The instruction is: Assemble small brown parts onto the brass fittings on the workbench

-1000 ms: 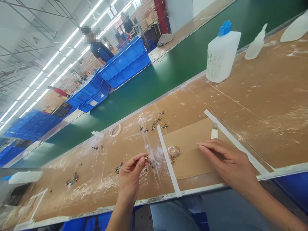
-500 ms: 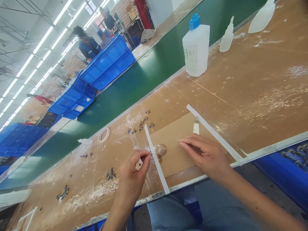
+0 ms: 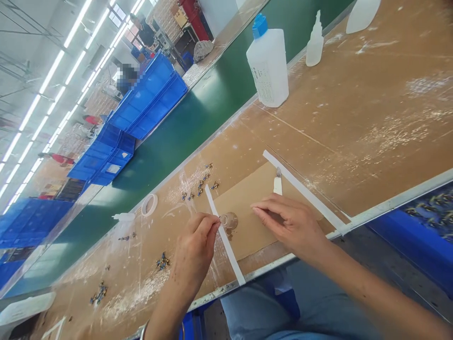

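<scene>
My left hand (image 3: 196,243) is closed in a pinch beside a small clear cup (image 3: 230,221). Whatever sits at its fingertips is too small to name. My right hand (image 3: 288,224) hovers over the brown cardboard sheet (image 3: 247,198), thumb and fingertips drawn together; anything between them is hidden. Just beyond its knuckles lies a small white-handled tool (image 3: 278,184) with a greyish tip. White strips (image 3: 230,250) run along both sides of the cardboard. Small blue-and-brass parts (image 3: 200,184) lie scattered past my left hand, with a clump (image 3: 163,261) to its left.
A large blue-capped bottle (image 3: 269,66) and a small dropper bottle (image 3: 314,42) stand at the far side. A tape roll (image 3: 149,205) lies to the left. Beyond runs a green belt (image 3: 212,89) with blue crates (image 3: 152,99). A blue bin (image 3: 399,250) of parts sits below right.
The view has shifted, so the bench items appear further left. My left fingertips are now closer to the clear cup. The right hand keeps nearly the same pose over the cardboard.
</scene>
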`<state>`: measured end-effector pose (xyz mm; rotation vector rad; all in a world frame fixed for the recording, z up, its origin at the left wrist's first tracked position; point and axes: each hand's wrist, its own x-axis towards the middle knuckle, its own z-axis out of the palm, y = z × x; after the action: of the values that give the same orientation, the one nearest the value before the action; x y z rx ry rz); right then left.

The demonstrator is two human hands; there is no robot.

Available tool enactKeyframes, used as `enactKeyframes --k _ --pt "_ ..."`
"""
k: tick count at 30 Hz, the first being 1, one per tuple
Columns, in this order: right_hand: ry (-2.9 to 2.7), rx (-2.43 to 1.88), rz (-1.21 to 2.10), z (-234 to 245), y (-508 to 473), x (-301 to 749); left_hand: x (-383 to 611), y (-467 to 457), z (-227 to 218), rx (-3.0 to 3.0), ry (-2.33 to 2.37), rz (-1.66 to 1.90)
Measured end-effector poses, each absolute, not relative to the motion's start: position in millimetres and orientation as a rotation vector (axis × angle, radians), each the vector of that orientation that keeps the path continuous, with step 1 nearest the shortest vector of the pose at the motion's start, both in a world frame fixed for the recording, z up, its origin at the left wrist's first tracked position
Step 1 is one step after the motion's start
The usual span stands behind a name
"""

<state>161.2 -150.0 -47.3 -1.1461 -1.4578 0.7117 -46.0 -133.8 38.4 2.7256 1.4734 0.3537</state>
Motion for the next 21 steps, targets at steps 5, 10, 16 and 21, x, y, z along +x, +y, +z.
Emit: enactKeyframes --k 5,10,16,21 --pt "-1.445 -1.154 0.720 -47 -150 161 -44 -132 37 2.767 1.443 0.330" --pt "-1.439 -1.149 0.707 -47 -150 162 -42 -132 40 2.703 1.455 0.345" --pt "-1.438 -1.121 0.672 -46 -151 163 -59 -152 51 2.402 1.781 0.507" --pt "-1.465 -1.158 0.654 -46 -153 164 -105 -186 25 1.835 2.175 0.689"
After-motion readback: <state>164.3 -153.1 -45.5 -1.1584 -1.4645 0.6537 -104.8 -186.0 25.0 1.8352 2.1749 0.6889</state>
